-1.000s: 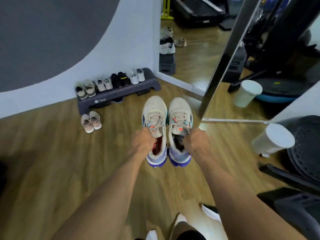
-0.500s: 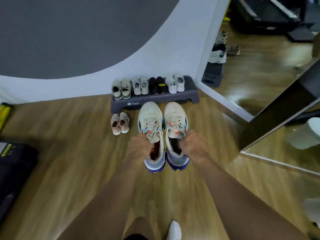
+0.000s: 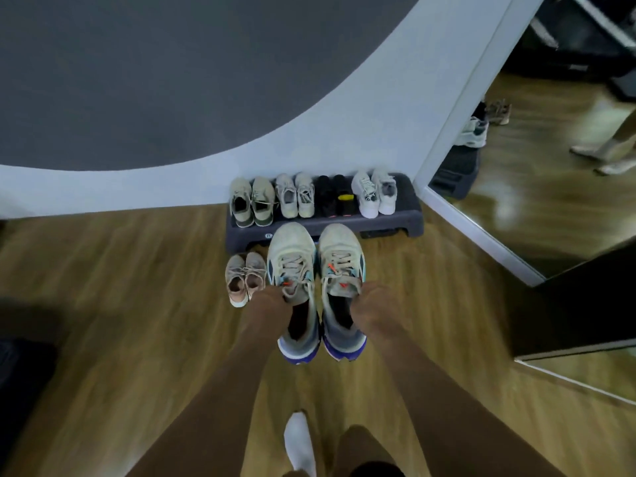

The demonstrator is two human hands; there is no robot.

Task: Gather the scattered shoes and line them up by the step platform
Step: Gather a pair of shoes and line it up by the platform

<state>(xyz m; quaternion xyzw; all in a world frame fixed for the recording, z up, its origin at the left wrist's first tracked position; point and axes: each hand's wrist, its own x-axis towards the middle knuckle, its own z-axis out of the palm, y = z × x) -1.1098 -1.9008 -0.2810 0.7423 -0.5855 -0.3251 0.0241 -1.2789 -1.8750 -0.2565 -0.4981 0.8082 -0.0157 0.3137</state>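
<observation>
Floor (image 3: 103, 304) looked like wood-grain plank, smooth, with a low sheen. Sneakers (image 3: 292, 253) had matt mesh-cloth uppers, flat cloth laces and smooth, rubbery-looking purple soles; step platform (image 3: 406, 222) appeared to be dark matt plastic. Wall (image 3: 344, 115) was matt paint, mirror (image 3: 550, 201) glossy glass, sock (image 3: 299, 438) plain white cloth.

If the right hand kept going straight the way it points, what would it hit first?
Probably the step platform: the right hand points at its front edge, led by the toe of the sneaker it grips. Height is unclear; it might pass above toward the white pair.
</observation>
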